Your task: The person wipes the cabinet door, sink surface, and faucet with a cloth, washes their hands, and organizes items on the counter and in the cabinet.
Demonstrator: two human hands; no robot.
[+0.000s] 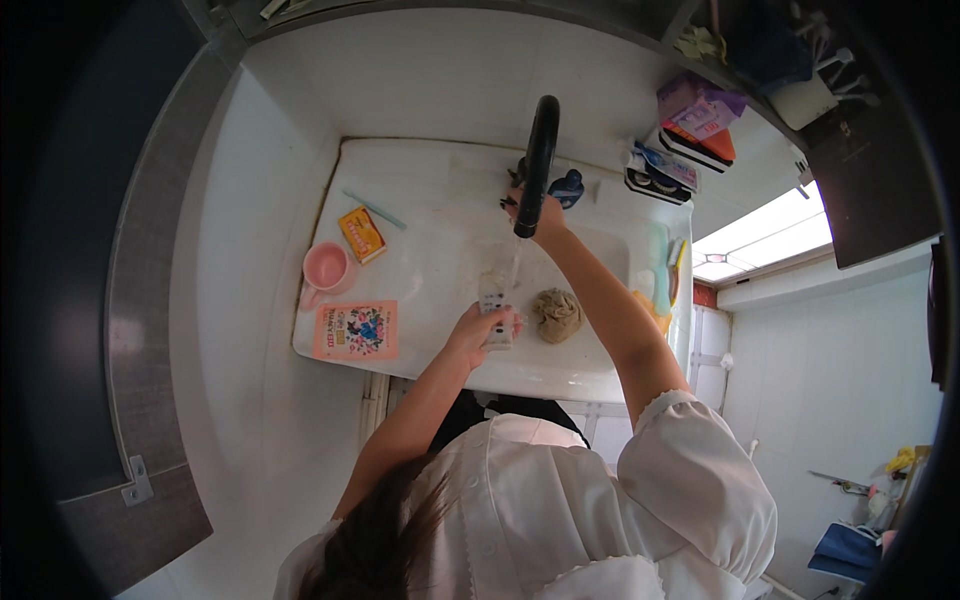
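Head: right arm (603, 300) outstretched; left fingers (488, 319) grip container (492, 298).

Black faucet (542, 150) partly hides the right hand (553, 217).

You are facing a white wall (420, 80), with a dark shelf (620, 15) running above it. On your left, a grey frame (140, 290) is edging a dark panel (60, 250). On your right, bright light is coming through a window (770, 230) beside a dark cabinet (870, 180).

A pale, dark-spotted container (493, 299) is held near the thin water stream (516, 264) from an arched black faucet (543, 150).
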